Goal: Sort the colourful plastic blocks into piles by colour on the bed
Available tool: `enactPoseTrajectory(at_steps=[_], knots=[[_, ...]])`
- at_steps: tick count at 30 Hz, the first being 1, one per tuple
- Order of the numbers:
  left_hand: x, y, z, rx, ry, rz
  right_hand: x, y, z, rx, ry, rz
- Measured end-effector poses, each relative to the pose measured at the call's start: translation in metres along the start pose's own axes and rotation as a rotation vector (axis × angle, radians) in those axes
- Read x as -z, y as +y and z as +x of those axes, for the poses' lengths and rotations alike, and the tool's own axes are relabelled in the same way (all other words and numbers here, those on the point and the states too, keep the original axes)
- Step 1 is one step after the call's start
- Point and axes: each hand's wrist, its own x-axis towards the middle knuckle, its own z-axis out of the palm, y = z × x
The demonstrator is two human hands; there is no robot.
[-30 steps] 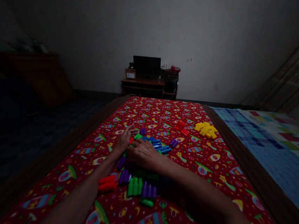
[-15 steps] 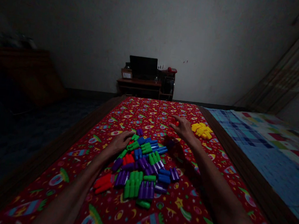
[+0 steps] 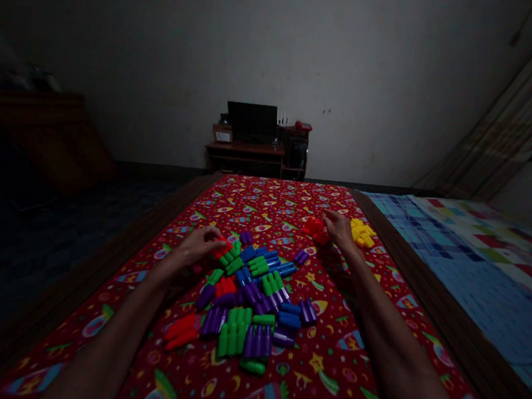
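Observation:
My left hand (image 3: 197, 244) is at the far left edge of a mixed pile, its thumb and fingers closed on a red toy block (image 3: 222, 247). Green blocks (image 3: 231, 256) lie right beside its fingertips. In the pile are blue blocks (image 3: 290, 315), purple blocks (image 3: 258, 342) and more red blocks (image 3: 182, 331), mostly shaped like joined tubes. Farther off, my right hand (image 3: 339, 229) hovers at a small heap of red blocks (image 3: 314, 229), fingers stretched out and partly hidden. I see nothing held in it. Yellow blocks (image 3: 362, 233) are heaped just to its right.
A red patterned cloth (image 3: 274, 210) covers the long surface under the blocks. A lone purple block (image 3: 302, 257) lies between the pile and my right arm. Beyond stands a desk (image 3: 245, 149) with a monitor (image 3: 251, 121). Bedding (image 3: 447, 273) spreads at the right.
My left hand has drawn back left and now holds a red block off the pile's edge. My right hand has shifted right, uncovering the heap of red blocks.

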Motion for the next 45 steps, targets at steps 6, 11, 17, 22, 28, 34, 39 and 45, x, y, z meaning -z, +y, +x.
enactPoseTrajectory(at_steps=[6,11,17,22,28,34,39,45], knots=[[-0.004,0.031,-0.003,-0.108,0.245,-0.159,-0.001,-0.059,-0.013,0.161,-0.175,0.244],[-0.031,0.044,-0.012,-0.167,0.169,-0.229,-0.028,-0.104,-0.052,0.378,-0.502,0.375],[-0.040,0.046,-0.012,-0.199,0.239,-0.169,-0.037,-0.107,-0.059,0.393,-0.695,0.256],[-0.029,0.044,-0.010,-0.189,0.316,-0.199,-0.028,-0.100,-0.051,0.451,-0.817,0.076],[-0.043,0.057,-0.021,-0.196,0.082,-0.205,-0.032,-0.111,-0.063,0.481,-0.548,0.256],[-0.028,0.058,-0.021,-0.217,-0.006,-0.027,-0.027,-0.088,-0.037,0.281,-0.415,0.320],[0.009,0.038,-0.022,-0.138,-0.180,0.429,-0.007,-0.025,-0.006,0.024,-0.161,0.019],[0.009,0.015,-0.028,-0.053,-0.370,0.592,0.000,0.009,-0.005,-0.079,-0.262,-0.311]])
